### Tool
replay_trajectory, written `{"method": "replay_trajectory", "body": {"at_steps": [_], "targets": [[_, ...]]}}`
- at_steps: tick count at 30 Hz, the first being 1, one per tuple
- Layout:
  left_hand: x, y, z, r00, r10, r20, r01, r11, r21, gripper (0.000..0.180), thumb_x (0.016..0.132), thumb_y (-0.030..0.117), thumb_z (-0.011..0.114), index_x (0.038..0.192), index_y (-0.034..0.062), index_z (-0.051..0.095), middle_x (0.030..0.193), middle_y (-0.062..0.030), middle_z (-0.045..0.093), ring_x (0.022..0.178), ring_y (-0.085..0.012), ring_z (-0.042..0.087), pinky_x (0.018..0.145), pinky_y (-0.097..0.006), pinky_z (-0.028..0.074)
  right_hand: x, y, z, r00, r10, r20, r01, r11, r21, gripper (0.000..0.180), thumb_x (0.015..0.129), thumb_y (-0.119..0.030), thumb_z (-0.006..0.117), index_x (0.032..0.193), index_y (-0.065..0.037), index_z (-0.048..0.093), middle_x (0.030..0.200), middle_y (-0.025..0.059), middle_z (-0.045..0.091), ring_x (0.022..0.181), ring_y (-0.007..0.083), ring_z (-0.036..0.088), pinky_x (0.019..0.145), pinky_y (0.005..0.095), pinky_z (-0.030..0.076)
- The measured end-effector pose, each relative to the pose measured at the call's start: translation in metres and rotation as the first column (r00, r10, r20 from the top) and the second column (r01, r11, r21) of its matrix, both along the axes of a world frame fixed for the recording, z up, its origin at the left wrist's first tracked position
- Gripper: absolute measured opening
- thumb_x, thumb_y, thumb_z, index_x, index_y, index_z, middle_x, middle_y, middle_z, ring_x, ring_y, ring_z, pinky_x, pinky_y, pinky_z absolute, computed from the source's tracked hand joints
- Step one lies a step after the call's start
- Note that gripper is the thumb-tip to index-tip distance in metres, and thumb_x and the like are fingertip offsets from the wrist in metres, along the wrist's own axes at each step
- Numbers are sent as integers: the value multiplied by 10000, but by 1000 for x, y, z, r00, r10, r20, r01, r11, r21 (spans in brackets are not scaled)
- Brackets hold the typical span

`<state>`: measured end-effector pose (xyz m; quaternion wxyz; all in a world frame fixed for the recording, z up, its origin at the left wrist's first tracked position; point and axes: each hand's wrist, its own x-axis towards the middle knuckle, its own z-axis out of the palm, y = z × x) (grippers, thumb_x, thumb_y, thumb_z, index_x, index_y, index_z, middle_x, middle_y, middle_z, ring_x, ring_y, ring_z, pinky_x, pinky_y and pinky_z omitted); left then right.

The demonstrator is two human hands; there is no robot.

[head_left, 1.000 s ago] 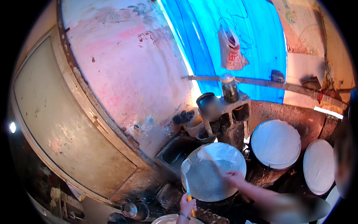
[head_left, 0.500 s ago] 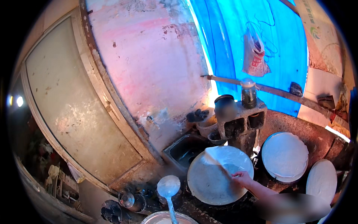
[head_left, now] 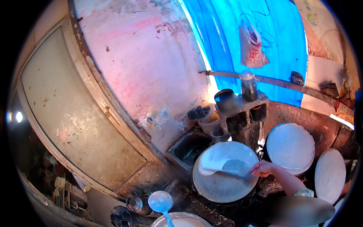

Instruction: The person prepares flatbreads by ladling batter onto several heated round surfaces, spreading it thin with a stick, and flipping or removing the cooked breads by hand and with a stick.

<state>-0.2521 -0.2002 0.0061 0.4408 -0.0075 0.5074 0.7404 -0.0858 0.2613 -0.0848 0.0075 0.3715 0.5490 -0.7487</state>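
Note:
My right hand (head_left: 262, 168) reaches in from the right, fingers closed around the end of a thin, flat batter spreader (head_left: 234, 175), partly smeared by motion. The spreader lies across a large round griddle (head_left: 215, 189). White batter (head_left: 212, 159) covers the griddle's far left part, with a thinner greyish patch beside it. A batter-coated ladle (head_left: 160, 201) is above the left rim of a batter bowl (head_left: 179, 217) at the lower edge. Its handle runs out of the picture, and what holds it is hidden. My left hand is not in view.
Right of the griddle lies a second round plate with a pale sheet (head_left: 290, 146); another pale disc (head_left: 330, 176) is farther right. Behind stand a concrete block (head_left: 259, 104) and a jar (head_left: 248, 87). Dark cylindrical containers (head_left: 121, 216) stand lower left. A bag (head_left: 254, 53) hangs behind.
My right hand and the spreader have swung across the griddle, and the white batter is spread wider. The ladle has shifted left and lower relative to the bowl. The view has shifted slightly.

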Motion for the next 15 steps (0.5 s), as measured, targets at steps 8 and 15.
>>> {"method": "replay_trajectory", "body": {"at_steps": [8, 15], "targets": [[-6, 10, -9, 996, -73, 53, 58, 971, 233, 606, 764, -52, 482, 1319, 100, 291, 784, -30, 445, 410, -47, 380, 331, -162, 311, -36, -11, -6, 998, 58, -9, -58, 998, 39, 193, 740, -90, 672, 920, -47, 617, 552, 3, 478, 370, 67, 362, 328, 207, 223], [-20, 27, -18, 969, -50, 240, 32, 996, 80, 596, 752, -52, 491, 1302, 78, 302, 758, -29, 443, 404, -56, 378, 330, -168, 296, -42, 43, -11, 978, -193, 73, 176, 965, 197, 228, 712, -101, 690, 929, -64, 631, 531, -5, 491, 352, 67, 373, 320, 217, 237]]}}
